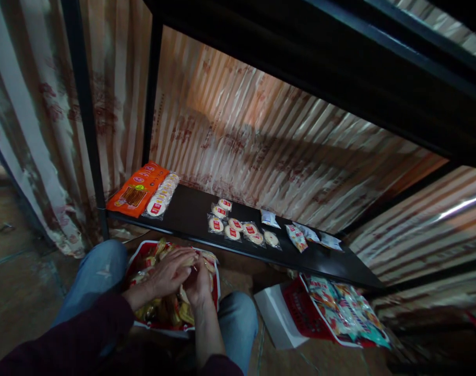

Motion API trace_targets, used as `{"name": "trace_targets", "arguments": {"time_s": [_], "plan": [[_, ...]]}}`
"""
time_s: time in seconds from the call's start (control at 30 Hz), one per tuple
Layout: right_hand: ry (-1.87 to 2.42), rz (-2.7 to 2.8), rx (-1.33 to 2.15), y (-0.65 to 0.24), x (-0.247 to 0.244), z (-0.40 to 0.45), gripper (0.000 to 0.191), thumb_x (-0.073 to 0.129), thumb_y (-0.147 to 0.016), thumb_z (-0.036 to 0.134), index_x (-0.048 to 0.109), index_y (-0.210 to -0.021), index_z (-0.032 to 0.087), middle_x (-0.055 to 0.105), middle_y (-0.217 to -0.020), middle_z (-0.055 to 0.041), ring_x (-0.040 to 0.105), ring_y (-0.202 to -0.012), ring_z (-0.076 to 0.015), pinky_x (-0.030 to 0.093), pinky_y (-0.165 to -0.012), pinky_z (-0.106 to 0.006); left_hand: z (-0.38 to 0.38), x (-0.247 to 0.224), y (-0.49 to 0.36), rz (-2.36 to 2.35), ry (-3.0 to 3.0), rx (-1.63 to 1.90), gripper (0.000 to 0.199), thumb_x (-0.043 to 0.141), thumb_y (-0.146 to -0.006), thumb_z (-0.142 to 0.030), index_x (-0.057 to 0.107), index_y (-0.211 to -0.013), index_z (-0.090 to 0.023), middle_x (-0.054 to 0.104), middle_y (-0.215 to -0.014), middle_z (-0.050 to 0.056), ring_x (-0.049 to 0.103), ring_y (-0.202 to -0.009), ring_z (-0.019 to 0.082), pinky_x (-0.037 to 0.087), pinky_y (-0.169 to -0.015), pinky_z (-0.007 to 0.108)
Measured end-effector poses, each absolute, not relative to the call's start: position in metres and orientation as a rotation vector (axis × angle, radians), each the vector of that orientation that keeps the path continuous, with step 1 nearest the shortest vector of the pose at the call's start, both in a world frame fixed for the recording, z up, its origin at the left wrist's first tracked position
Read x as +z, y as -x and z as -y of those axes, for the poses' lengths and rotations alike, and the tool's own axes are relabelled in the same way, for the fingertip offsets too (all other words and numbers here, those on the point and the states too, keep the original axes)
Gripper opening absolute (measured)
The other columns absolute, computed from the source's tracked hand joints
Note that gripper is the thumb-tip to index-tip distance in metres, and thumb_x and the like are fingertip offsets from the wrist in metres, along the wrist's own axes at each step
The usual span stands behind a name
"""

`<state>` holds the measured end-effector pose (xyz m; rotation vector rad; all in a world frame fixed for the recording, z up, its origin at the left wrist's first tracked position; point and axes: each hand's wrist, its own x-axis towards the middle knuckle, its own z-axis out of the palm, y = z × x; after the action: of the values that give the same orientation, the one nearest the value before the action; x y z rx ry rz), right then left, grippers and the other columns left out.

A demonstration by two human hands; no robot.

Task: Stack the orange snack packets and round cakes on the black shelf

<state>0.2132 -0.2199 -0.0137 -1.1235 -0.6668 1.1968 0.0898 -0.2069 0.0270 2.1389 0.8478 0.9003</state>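
Note:
My left hand point(168, 272) and my right hand point(199, 282) meet over a red basket with a white rim point(218, 284) between my knees. The fingers of both curl inward and press together; whatever lies between them is hidden. Beneath them, the basket holds several small wrapped snacks point(163, 310) in yellowish and clear film. On the black shelf point(191, 209) ahead lie several round white cakes in clear wrappers point(233, 232). At its left end, an orange snack bag point(138, 189) rests beside a row of round wrapped cakes point(163, 196).
Small white snack packets point(296, 237) lie toward the shelf's right side. A second red basket point(300, 308), full of teal and white bags point(343, 308), tilts against a white box point(279, 316) on the floor. Black frame posts point(85, 104) and striped sheeting point(230, 120) enclose the shelf.

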Motion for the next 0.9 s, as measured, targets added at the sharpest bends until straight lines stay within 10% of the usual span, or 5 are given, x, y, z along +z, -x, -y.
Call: {"name": "trace_targets", "arguments": {"time_s": [0.57,0.9], "plan": [[0.996,0.498,1.479,-0.218,-0.011,0.224,0.027,0.065,-0.065,0.036,0.069,-0.088,0.023,0.071,-0.092,-0.0048,0.065,-0.09,-0.023,0.051,-0.079,-0.036,0.208,-0.018,-0.078,-0.85,-2.449,0.892,0.082,0.047,-0.073,-0.018,0.01,-0.146,-0.024,0.016,-0.154,0.008,0.009,-0.141,0.033,0.017,-0.11,0.059],[1.06,0.491,1.39,-0.226,-0.007,0.213,0.031,0.07,-0.058,0.025,0.071,-0.089,0.022,0.072,-0.098,-0.0059,0.065,-0.089,-0.0239,0.051,-0.078,-0.038,0.203,-0.019,-0.071,-0.873,-2.449,0.833,0.058,0.047,-0.084,-0.035,0.034,-0.139,-0.023,0.015,-0.154,0.009,0.009,-0.141,0.033,0.016,-0.111,0.056]]}}
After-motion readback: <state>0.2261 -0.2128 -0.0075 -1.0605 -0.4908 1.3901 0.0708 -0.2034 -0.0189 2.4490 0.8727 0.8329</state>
